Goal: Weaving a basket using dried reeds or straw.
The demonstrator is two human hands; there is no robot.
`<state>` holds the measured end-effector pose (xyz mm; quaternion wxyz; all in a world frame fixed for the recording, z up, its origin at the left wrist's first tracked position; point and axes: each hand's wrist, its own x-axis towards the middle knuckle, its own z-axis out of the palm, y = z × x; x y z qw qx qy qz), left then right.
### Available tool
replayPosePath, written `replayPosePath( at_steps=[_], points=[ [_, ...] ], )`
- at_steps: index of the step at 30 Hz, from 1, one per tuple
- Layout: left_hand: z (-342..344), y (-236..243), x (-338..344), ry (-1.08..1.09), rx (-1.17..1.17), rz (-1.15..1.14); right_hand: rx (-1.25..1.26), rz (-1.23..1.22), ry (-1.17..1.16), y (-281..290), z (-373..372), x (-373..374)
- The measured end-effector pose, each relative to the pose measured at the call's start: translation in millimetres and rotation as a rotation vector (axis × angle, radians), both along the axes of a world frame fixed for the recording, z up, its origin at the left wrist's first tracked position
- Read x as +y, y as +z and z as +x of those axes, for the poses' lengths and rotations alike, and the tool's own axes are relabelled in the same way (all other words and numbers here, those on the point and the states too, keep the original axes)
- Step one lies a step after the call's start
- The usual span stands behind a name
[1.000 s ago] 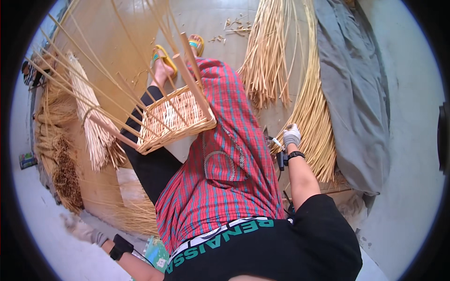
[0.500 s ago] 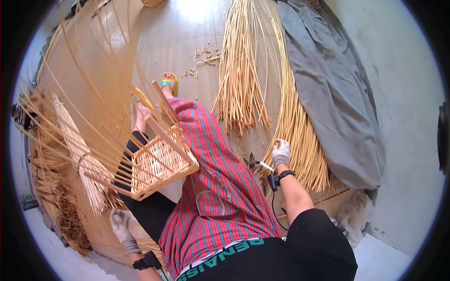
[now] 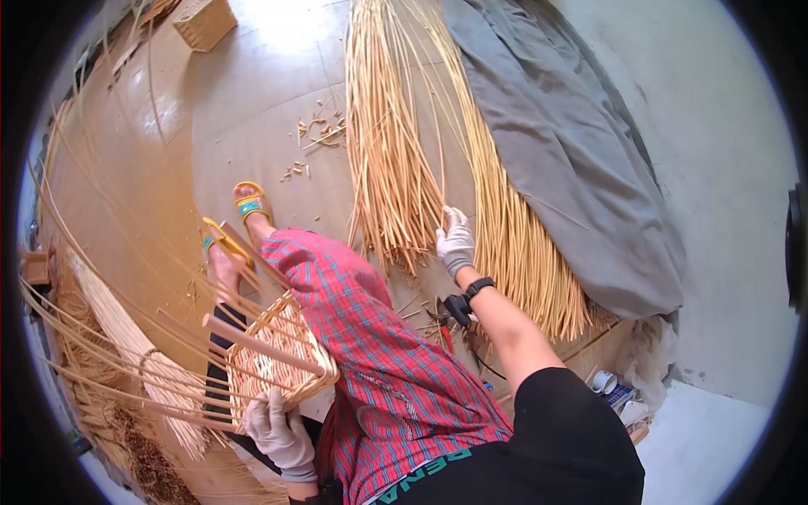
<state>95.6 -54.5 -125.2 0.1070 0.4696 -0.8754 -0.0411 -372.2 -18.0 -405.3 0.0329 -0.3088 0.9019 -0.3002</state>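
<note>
A partly woven wicker basket [image 3: 278, 358] rests tilted against my lap, with thick round posts and long thin rods sticking out to the left. My left hand [image 3: 282, 433], in a white glove, is closed on its near edge; the fingertips partly go behind the weave. To the right, my right hand [image 3: 456, 242], also gloved, reaches to the loose bundle of peeled wicker rods [image 3: 391, 151] on the floor. Its fingers are pinched at the end of one thin rod [image 3: 440, 160] at the bundle's right side. A red plaid cloth [image 3: 379, 370] covers my legs.
Pruning shears [image 3: 444, 330] with a red handle lie below my right forearm. A second rod bundle [image 3: 522, 252] lies beside a grey cloth [image 3: 572, 151]. Cut scraps [image 3: 320, 130] dot the floor. More bundles [image 3: 143, 362] lie left, and a finished-looking basket [image 3: 204, 23] stands far off.
My left hand has come up onto the basket's near edge. My right hand has moved left and away from me, to the nearer rod bundle. The basket has turned and the view has shifted.
</note>
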Motion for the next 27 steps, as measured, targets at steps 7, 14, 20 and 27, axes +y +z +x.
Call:
replayPosePath(
  at_steps=[7,14,20,27],
  points=[
    [12,-11,-47,0.034,-0.175,-0.203,-0.424,0.290,-0.132,24,-29,-39],
    [77,35,-184,0.147,-0.266,-0.316,-0.372,0.388,0.040,21,-43,-74],
    [178,-10,-249,0.364,-0.149,-0.043,-0.320,0.271,-0.102,-4,-50,-90],
    [203,-52,-250,0.397,0.158,0.450,-0.511,0.071,-0.086,-54,-67,-82]
  ],
)
